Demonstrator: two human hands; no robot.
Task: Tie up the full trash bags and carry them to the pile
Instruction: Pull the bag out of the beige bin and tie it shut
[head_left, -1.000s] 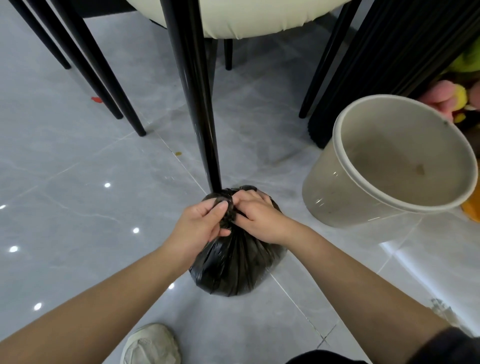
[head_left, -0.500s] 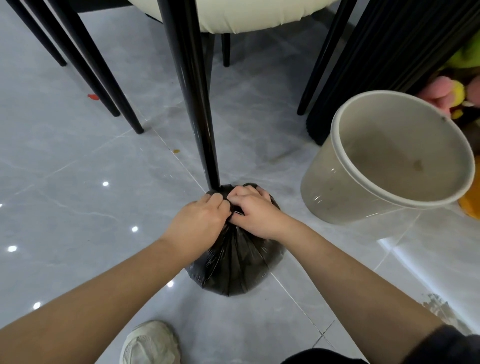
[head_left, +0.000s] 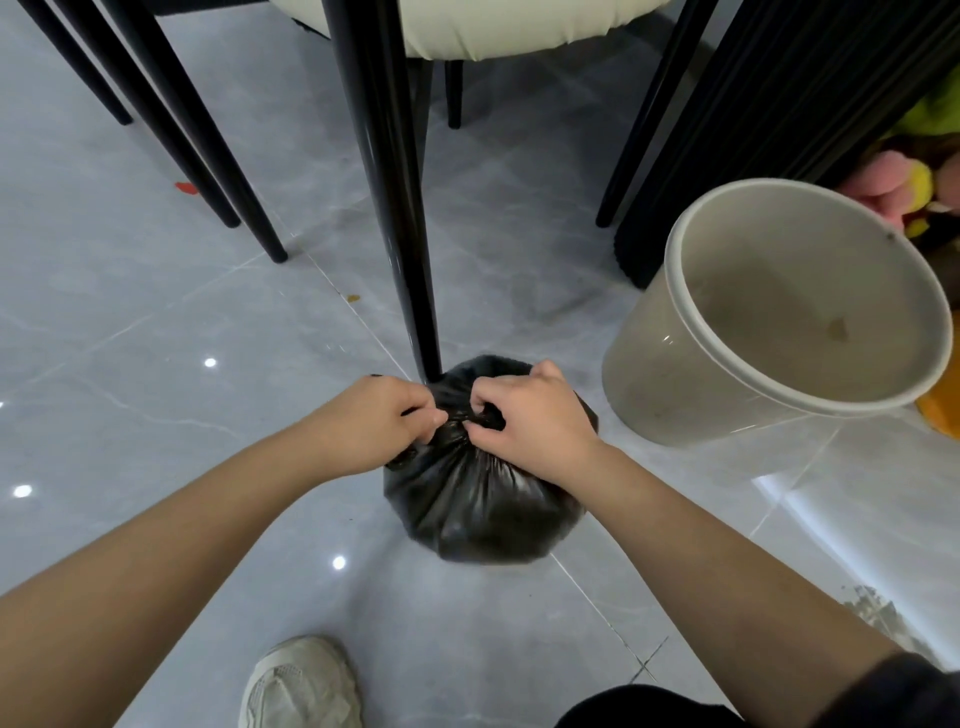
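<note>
Change: both hands have drawn slightly apart since a second ago, pulling the gathered neck sideways.
Left hand (head_left: 376, 423): pinched shut on the bag's twisted plastic.
Right hand (head_left: 524, 418): fingers curled tight on the same neck.
Black trash bag (head_left: 483, 512): on the tiled floor (head_left: 156, 338), against a chair leg (head_left: 400, 234), beside the empty bin (head_left: 665, 364).
Progress: knot seemingly being tightened; carrying to the pile remains.
</note>
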